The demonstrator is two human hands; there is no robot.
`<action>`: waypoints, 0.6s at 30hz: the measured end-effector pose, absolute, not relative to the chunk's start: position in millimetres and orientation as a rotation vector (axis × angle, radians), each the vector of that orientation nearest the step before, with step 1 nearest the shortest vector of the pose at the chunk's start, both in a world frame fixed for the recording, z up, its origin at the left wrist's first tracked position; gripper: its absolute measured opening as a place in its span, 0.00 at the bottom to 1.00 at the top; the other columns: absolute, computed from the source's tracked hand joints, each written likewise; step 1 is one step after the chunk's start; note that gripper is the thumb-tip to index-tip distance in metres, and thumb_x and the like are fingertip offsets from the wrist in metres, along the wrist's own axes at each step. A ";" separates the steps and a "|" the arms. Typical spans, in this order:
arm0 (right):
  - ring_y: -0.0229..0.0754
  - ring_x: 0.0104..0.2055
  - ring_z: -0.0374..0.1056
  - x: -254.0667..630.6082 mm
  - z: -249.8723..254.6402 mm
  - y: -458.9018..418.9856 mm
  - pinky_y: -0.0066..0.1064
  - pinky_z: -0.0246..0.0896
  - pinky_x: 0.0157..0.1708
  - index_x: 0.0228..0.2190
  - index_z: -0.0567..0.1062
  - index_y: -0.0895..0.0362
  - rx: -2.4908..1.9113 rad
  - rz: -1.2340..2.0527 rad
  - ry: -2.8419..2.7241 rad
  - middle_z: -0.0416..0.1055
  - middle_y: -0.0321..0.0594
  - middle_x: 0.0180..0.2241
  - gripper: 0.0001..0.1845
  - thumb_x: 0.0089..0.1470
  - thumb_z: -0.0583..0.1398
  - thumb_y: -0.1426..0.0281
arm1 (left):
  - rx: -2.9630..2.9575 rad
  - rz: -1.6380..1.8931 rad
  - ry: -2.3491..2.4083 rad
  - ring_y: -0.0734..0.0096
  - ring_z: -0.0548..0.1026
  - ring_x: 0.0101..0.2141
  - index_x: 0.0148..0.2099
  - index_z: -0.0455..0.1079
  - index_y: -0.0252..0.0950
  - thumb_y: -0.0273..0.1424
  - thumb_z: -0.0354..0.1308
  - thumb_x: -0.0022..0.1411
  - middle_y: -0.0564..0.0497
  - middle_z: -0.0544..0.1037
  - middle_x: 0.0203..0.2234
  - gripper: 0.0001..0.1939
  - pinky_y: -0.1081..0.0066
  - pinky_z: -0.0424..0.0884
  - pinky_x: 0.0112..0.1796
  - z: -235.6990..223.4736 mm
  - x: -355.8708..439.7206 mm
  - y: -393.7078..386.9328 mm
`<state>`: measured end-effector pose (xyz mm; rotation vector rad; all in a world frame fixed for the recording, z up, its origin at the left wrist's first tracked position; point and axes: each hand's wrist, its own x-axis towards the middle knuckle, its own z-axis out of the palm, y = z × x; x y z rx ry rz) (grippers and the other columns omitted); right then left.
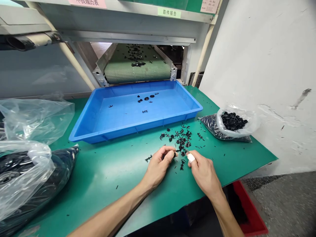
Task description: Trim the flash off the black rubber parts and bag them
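Observation:
Small black plastic parts (182, 141), some round and some branched, lie in a loose pile on the green tabletop. My left hand (160, 162) is at the pile's near left edge, fingers curled round a black plastic part (174, 154) that is partly hidden by them. On the other side, my right hand (202, 168) has white tape round a finger. Its thumb and fingertips are drawn together at the pile's edge; what they hold, if anything, is hidden. A branched black piece (182, 165) lies between the hands, and another branched piece (148, 158) lies left of my left hand.
Beyond the pile stands a blue tray (138, 126) with several black parts, below a green conveyor belt (138, 74) carrying more. Clear bags of black parts, one large bag (37, 184) and one small bag (227, 126), flank the work. A red bin (254, 210) sits below the table's right edge.

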<state>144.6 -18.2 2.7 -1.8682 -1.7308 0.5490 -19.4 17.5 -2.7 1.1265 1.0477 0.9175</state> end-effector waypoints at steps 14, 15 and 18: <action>0.39 0.36 0.67 145.8 -5.3 -9.6 0.28 0.59 0.35 0.38 0.73 0.54 -1.788 0.372 -1.789 0.70 0.40 0.37 0.18 0.52 0.49 0.79 | 0.802 0.909 0.802 0.85 0.61 0.16 0.42 0.68 0.34 0.39 0.63 0.54 0.53 0.74 0.24 0.17 0.79 0.53 0.19 -6.4 -17.9 17.8; 0.39 0.36 0.67 147.1 -4.2 -10.4 0.29 0.60 0.36 0.38 0.73 0.55 -1.769 0.387 -1.773 0.70 0.39 0.37 0.17 0.52 0.48 0.79 | 0.799 0.912 0.797 0.85 0.61 0.16 0.41 0.68 0.34 0.39 0.63 0.53 0.53 0.73 0.24 0.17 0.79 0.53 0.18 -6.8 -17.9 17.8; 0.40 0.39 0.67 145.2 5.1 -13.9 0.29 0.61 0.37 0.40 0.72 0.54 -1.682 0.436 -1.734 0.71 0.39 0.38 0.17 0.53 0.49 0.78 | 0.802 0.914 0.785 0.85 0.61 0.16 0.39 0.68 0.35 0.39 0.63 0.53 0.54 0.72 0.22 0.16 0.80 0.51 0.17 -8.2 -17.5 17.6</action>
